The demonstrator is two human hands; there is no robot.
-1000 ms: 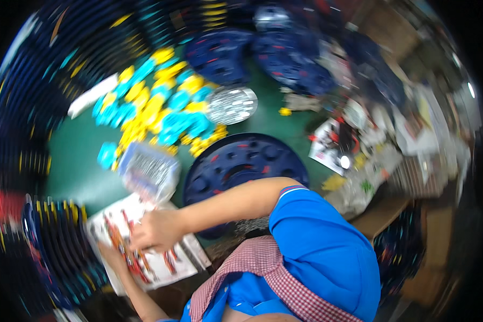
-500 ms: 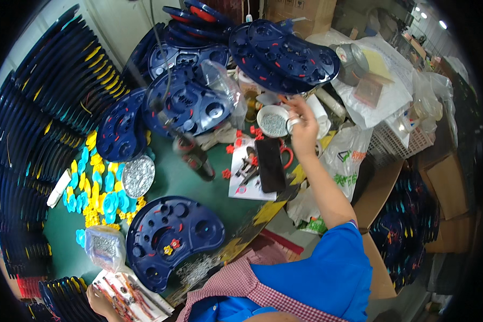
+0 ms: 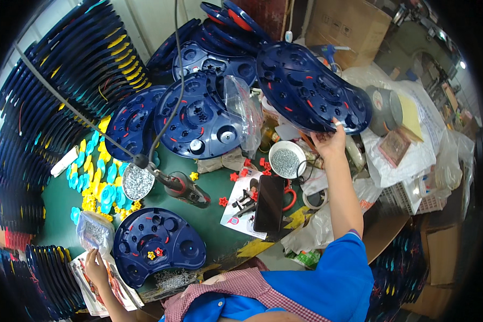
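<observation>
My right hand (image 3: 330, 141) reaches to the far right and grips the near edge of a dark blue plastic panel (image 3: 311, 88), thumb on top. This kidney-shaped panel has round hollows and small red pieces, and lies over another. My left hand (image 3: 95, 266), fingers stretched out, lies over a printed sheet (image 3: 121, 284); its fingertips are at a clear bag of small metal parts (image 3: 95, 229). Between my hands, another blue panel (image 3: 172, 263) lies on the green table, with a yellow flower piece (image 3: 151, 256) and a red flower piece (image 3: 159, 251) on it.
A corded electric screwdriver (image 3: 185, 189) hangs over the table. Around it are a bowl of screws (image 3: 286, 160), a metal-filled dish (image 3: 138, 181), a black phone (image 3: 269, 204), red-handled scissors (image 3: 290, 198) and yellow and turquoise pieces (image 3: 94, 172). Stacked blue panels (image 3: 70, 70) line the left.
My right hand has moved from beside the screw bowl onto the blue panel's edge. My left hand has shifted up the printed sheet to the clear bag. The whole view has shifted.
</observation>
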